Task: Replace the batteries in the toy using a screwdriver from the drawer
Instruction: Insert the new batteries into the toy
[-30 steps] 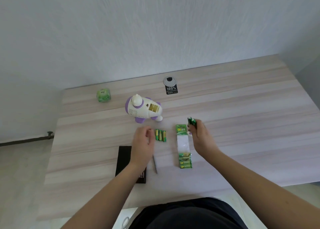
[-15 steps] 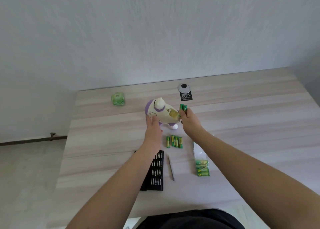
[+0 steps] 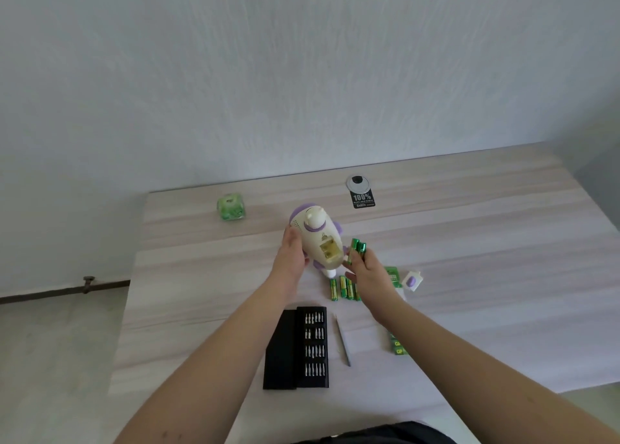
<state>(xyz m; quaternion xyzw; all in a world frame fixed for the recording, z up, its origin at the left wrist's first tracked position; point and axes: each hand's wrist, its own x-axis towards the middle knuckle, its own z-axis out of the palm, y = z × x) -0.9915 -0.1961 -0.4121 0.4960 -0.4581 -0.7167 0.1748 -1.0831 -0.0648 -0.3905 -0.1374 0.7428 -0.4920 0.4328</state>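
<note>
My left hand [image 3: 291, 255] grips the white and purple toy [image 3: 318, 238] by its left side, tilted up off the table with its open, empty battery bay facing me. My right hand [image 3: 367, 269] pinches a few green batteries [image 3: 357, 249] upright, right beside the toy's bay. Several more green batteries [image 3: 343, 287] lie in a row on the table under the toy. The thin screwdriver [image 3: 343, 340] lies near the open black bit case [image 3: 310, 346]. The purple battery cover [image 3: 412, 280] lies to the right.
A green battery pack [image 3: 397, 344] lies partly under my right forearm. At the back of the wooden table [image 3: 486, 259] sit a green cube [image 3: 230, 207] and a black-labelled round disc [image 3: 359, 188]. The wall stands just behind the table.
My left hand went from the table to the toy and lifted and tilted it toward me. My right hand carried the batteries from the pack up to the toy's bay.
</note>
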